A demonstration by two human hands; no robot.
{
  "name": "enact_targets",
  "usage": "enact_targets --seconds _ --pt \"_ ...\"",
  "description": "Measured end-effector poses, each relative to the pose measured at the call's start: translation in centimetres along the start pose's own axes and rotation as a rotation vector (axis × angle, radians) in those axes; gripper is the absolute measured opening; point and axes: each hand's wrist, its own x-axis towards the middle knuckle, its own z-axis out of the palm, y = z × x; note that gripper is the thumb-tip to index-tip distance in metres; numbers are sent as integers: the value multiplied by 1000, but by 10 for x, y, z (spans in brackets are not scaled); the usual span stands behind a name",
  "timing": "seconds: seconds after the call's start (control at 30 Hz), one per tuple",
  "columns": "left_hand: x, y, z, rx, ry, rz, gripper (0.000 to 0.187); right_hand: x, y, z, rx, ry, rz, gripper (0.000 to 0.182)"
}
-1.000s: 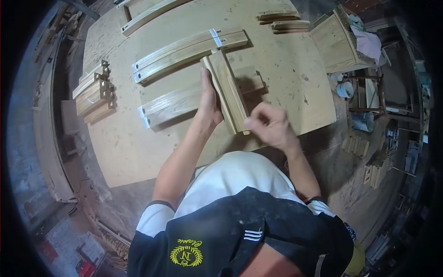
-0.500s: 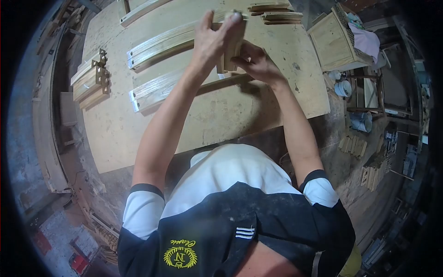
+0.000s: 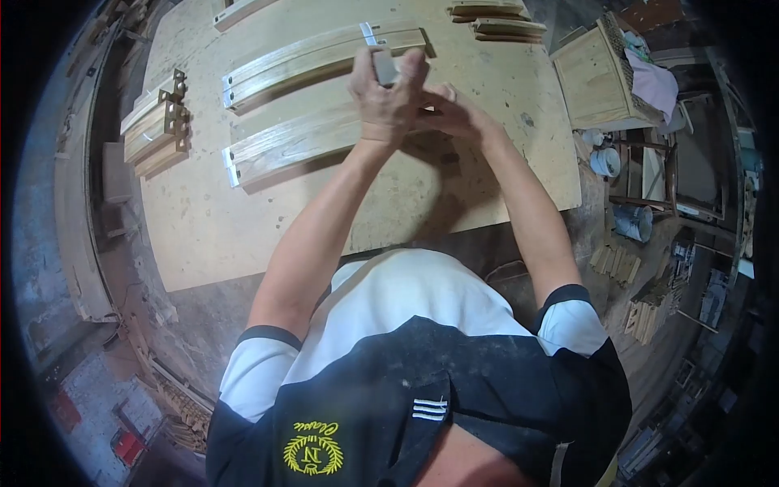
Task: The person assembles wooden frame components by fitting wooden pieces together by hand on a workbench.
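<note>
My left hand [image 3: 386,101] is closed around a pale greyish block [image 3: 385,66], whose end shows between thumb and fingers. Close against it on the right, my right hand [image 3: 456,115] has its fingers curled in; what they grip is hidden. Under both hands lies the nearer bundle of wooden strips [image 3: 292,146], with a white band near its left end and its right end covered by the hands. Behind it rests a second bundle of wooden strips [image 3: 304,69], banded in white near both ends.
The tabletop [image 3: 357,219] carries notched wooden pieces [image 3: 154,130] at the left and short wooden strips [image 3: 507,31] at the far right. Part of another strip [image 3: 239,12] shows at the back. A wooden cabinet [image 3: 592,81] and buckets [image 3: 633,223] stand right of the table.
Both hands have come lower and nearer to me, over the nearer bundle's right end. The held piece has turned, and the farther bundle's right end is now uncovered.
</note>
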Motion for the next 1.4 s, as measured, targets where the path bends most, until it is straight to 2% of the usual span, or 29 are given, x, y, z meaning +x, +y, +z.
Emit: enact_targets --seconds 0.03,0.13,0.2,0.3,0.33,0.37,0.4,0.43,0.47,0.53,0.57,0.6,0.63,0.67,0.73,0.83,0.9,0.93,0.97,1.1,1.2,1.3,1.4 --pt "-9 -1 4 -29 -11 -1 49 -3 3 2 -45 22 -27 29" --pt "-11 -14 2 99 14 100 32 -11 11 9 -92 70 -74 28" --pt "-10 -4 3 51 8 61 32 -7 14 11 -8 68 -69 27" --pt "-12 -7 4 8 -24 8 33 -9 12 11 -58 84 -84 27" --pt "-12 -16 3 26 -40 -28 34 -13 17 17 -63 92 -2 28" --pt "-11 -12 -3 54 -103 -61 40 -18 23 23 -63 91 66 30" --pt "-11 -7 -8 84 -166 -92 49 -25 14 32 -12 189 131 31" --pt "-10 -2 -14 116 -231 -121 58 -30 -5 49 548 432 277 29" --pt "-8 -1 -26 -14 -366 -245 70 -39 -11 59 404 531 277 27" --pt "-28 -19 -49 64 -214 -4 92 -56 -22 78 102 729 323 25" --pt "-37 -20 -77 63 -229 -46 106 -60 -48 95 163 828 439 22" --pt "-44 -24 -105 66 -220 -60 107 -72 -47 110 46 741 444 17" --pt "-55 -35 -136 154 -208 -112 104 -66 -66 117 63 608 409 14" --pt "-64 -37 -167 100 -161 -201 99 -55 -84 127 128 518 435 14" --pt "-86 -46 -233 236 -104 -229 83 -15 -90 145 171 432 320 17" --pt "-103 -37 -323 285 -40 -336 69 83 -112 176 200 373 303 21" --pt "-111 -38 -374 349 -16 -433 59 163 -126 206 281 268 205 26" --pt "-111 -40 -399 376 19 -467 56 203 -125 222 238 188 228 31" --pt "-112 -42 -421 402 53 -503 53 246 -129 238 118 190 65 37" --pt "-109 -44 -485 386 307 -565 42 384 -100 309 -174 213 -145 62" --pt "-117 -45 -512 443 355 -534 34 437 -90 361 -159 368 -8 75" --pt "-126 -49 -526 343 402 -636 30 450 -92 390 -177 498 114 81" --pt "-127 -58 -532 277 429 -667 27 443 -105 378 -20 391 206 81"
